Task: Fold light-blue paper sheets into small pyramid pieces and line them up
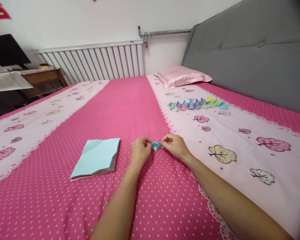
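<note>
A small folded piece of light blue paper (156,145) is held between my two hands, just above the pink dotted bedspread. My left hand (141,150) pinches its left end between thumb and fingers. At its right end, my right hand (174,145) grips it in the same way. The fingertips cover both ends, and only the pointed middle shows. To the left of my hands lies a stack of square paper sheets (97,156), a light blue one on top. Several small folded paper boats (197,104) in blue, purple, green, pink and yellow stand in rows farther off to the right.
A pink satin pillow (181,76) lies at the far right of the bed, beside a grey padded headboard (252,50). Behind the bed are a white radiator (95,61) and a metal pipe (167,33). A desk with a black monitor (8,50) stands at far left.
</note>
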Motion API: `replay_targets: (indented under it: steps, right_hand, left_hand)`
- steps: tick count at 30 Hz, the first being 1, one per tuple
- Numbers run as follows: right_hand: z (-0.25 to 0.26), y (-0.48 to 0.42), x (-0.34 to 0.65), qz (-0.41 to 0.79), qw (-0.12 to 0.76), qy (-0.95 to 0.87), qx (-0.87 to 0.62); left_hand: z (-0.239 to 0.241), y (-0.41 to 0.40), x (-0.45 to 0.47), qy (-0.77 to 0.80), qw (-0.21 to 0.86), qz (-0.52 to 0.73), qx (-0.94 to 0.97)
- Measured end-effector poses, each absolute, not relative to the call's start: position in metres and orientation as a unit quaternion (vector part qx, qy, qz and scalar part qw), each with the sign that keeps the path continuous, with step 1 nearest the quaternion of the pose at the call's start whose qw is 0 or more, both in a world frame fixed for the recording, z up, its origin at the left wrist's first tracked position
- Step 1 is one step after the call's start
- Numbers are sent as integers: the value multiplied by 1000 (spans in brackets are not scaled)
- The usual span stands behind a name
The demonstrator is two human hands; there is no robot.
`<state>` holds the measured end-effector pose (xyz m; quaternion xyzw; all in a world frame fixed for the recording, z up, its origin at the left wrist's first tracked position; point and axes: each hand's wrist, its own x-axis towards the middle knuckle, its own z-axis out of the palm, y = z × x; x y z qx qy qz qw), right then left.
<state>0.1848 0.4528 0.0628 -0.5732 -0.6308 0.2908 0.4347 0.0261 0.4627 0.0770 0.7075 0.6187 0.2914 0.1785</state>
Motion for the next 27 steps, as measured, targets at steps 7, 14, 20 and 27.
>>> replay_targets:
  steps: [7,14,20,27]
  right_hand:
    - [63,453,185,290,421,-634,-581]
    - [63,453,185,286,407,-636,-590]
    - [62,454,185,304,419,-625,-585]
    - [61,454,183,298,424,-634,-574]
  left_hand:
    - [80,459,27,557,161,232,781]
    - [76,457,29,517,141,181,825]
    - [73,459,30,530,136,189,816]
    - [71,461,30,539,130,185,812]
